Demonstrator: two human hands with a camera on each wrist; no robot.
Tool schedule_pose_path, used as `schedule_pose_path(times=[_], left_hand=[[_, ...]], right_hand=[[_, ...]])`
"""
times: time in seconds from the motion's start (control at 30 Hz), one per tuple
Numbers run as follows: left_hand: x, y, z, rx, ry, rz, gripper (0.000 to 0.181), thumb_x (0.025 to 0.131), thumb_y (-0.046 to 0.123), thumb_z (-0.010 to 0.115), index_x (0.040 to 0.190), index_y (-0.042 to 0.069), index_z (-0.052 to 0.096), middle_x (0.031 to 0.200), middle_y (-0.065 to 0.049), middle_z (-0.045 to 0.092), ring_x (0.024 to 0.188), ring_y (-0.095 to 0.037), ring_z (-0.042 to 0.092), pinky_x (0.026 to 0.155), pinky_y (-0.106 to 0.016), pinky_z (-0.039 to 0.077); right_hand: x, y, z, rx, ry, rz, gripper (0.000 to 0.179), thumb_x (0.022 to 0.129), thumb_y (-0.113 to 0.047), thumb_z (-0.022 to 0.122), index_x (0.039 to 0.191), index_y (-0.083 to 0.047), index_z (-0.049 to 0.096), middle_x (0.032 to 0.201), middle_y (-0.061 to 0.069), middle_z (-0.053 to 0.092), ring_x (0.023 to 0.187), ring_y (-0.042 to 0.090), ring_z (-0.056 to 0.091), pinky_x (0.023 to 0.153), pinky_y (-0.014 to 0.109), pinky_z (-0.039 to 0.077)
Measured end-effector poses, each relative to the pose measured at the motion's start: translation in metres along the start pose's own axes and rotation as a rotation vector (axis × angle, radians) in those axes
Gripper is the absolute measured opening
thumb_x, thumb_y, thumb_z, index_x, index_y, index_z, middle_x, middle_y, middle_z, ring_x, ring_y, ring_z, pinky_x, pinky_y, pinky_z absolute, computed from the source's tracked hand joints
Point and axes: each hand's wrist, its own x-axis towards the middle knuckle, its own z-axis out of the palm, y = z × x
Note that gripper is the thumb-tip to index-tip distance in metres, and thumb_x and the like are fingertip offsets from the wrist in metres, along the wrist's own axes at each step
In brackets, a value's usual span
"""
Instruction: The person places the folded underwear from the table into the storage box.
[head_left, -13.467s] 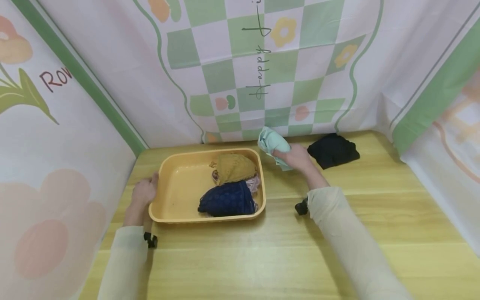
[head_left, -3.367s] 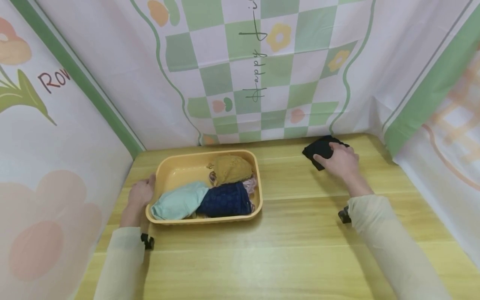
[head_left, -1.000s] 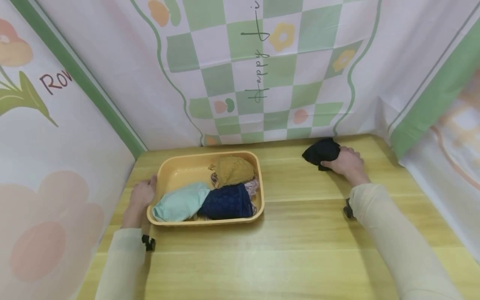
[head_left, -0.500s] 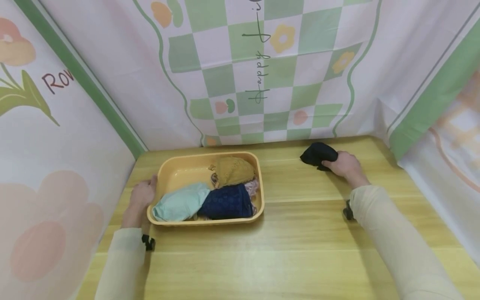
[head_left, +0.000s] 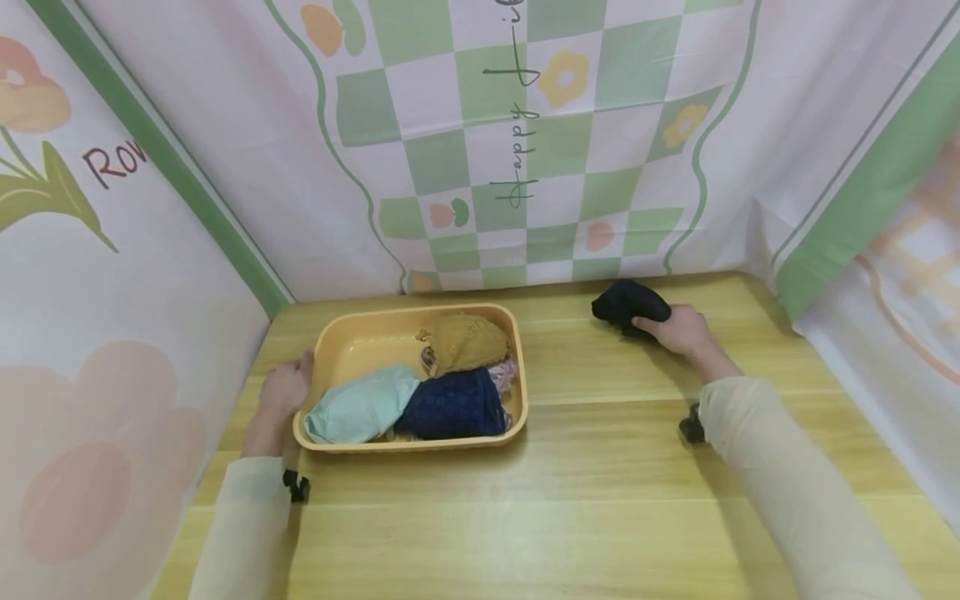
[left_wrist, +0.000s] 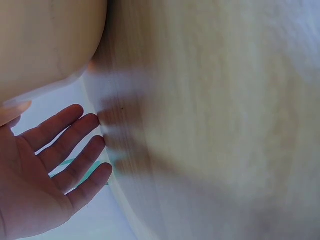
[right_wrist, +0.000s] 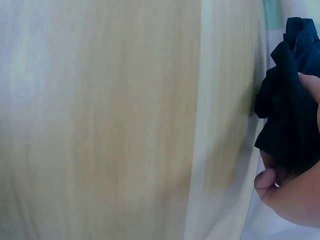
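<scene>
My right hand (head_left: 684, 330) grips a bunched black cloth (head_left: 628, 305) near the back of the table. In the right wrist view, that black cloth (right_wrist: 290, 100) hangs in folds between thumb and fingers. At the left end of a yellow plastic tray (head_left: 358, 343), my left hand (head_left: 285, 388) has its thumb at the rim. Its four fingers (left_wrist: 75, 132) are spread and nearly straight beneath the tray wall (left_wrist: 45, 45) in the left wrist view. Inside the tray lie a mint-green cloth bundle (head_left: 363, 405), a navy bundle (head_left: 453, 403) and a mustard bundle (head_left: 469, 342).
A pinkish crumpled piece (head_left: 502, 375) shows at the tray's right end, partly under the bundles. The wooden table (head_left: 480, 517) is bounded by a printed curtain (head_left: 491, 208) behind and by fabric walls on both sides.
The mint-green bundle went from my right hand into the tray. That hand then closed on the black cloth, bunched it, and has shifted slightly left with it. My left hand stays at the tray.
</scene>
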Motion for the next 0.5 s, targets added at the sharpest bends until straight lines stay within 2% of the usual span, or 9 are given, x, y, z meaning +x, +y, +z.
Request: schedule_pose_path(times=[0.33, 0.5], left_hand=[[0.001, -0.002, 0.002, 0.019, 0.003, 0.006, 0.089, 0.102, 0.058, -0.001, 0.147, -0.009, 0.038, 0.148, -0.039, 0.038, 0.135, -0.058, 0.036, 0.116, -0.065, 0.03], [0.0, -0.001, 0.002, 0.024, 0.015, 0.007, 0.087, 0.103, 0.057, 0.001, 0.146, -0.009, 0.04, 0.146, -0.039, 0.04, 0.134, -0.058, 0.038, 0.115, -0.064, 0.032]], right_hand=[[-0.005, -0.012, 0.002, 0.071, -0.045, 0.013, 0.088, 0.092, -0.065, 0.054, 0.128, 0.015, 0.056, 0.131, 0.041, 0.054, 0.119, 0.054, 0.055, 0.101, 0.062, 0.046], [-0.006, -0.019, 0.002, 0.11, -0.054, 0.008, 0.089, 0.092, -0.068, 0.053, 0.129, 0.012, 0.056, 0.133, 0.039, 0.054, 0.119, 0.051, 0.056, 0.099, 0.059, 0.047]])
